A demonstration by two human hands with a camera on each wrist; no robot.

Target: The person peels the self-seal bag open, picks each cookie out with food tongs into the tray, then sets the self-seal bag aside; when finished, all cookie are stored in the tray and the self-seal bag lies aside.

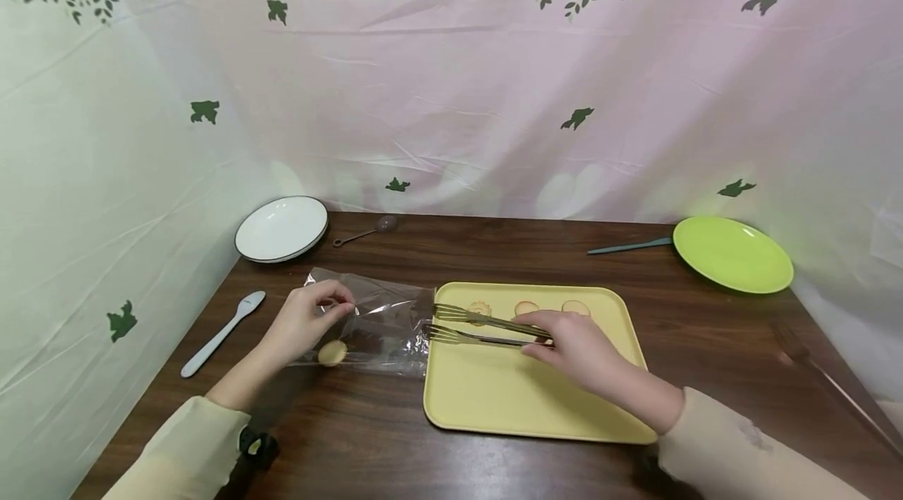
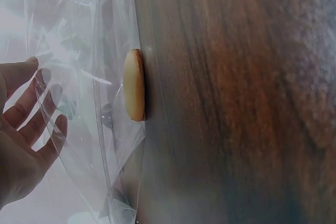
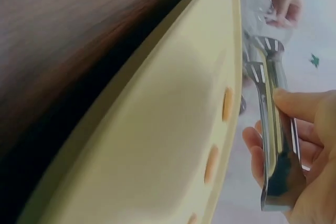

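My left hand [image 1: 306, 320] pinches the edge of a clear plastic bag [image 1: 384, 312] between thumb and fingers, lifting that side. A round cookie [image 1: 332, 353] lies low at the bag's near left corner; whether it is inside, I cannot tell. My right hand [image 1: 574, 347] grips metal serving tongs [image 3: 273, 129] above a yellow tray [image 1: 494, 398]. The tongs' slotted tips stand apart with nothing between them, over the tray's left rim beside the bag. Along the tray's far side lie a scalloped cookie [image 1: 480, 310] and two round cookies [image 1: 575, 307], partly covered by hand and tongs.
At the back left are white plates [image 1: 282, 227] and a brown spoon [image 1: 374, 229]. A pale knife [image 1: 223, 334] lies at the left. Back right, a green plate [image 1: 734, 253] stands beside a blue-grey utensil handle [image 1: 630, 246]. A copper-coloured fork [image 1: 825, 375] lies far right.
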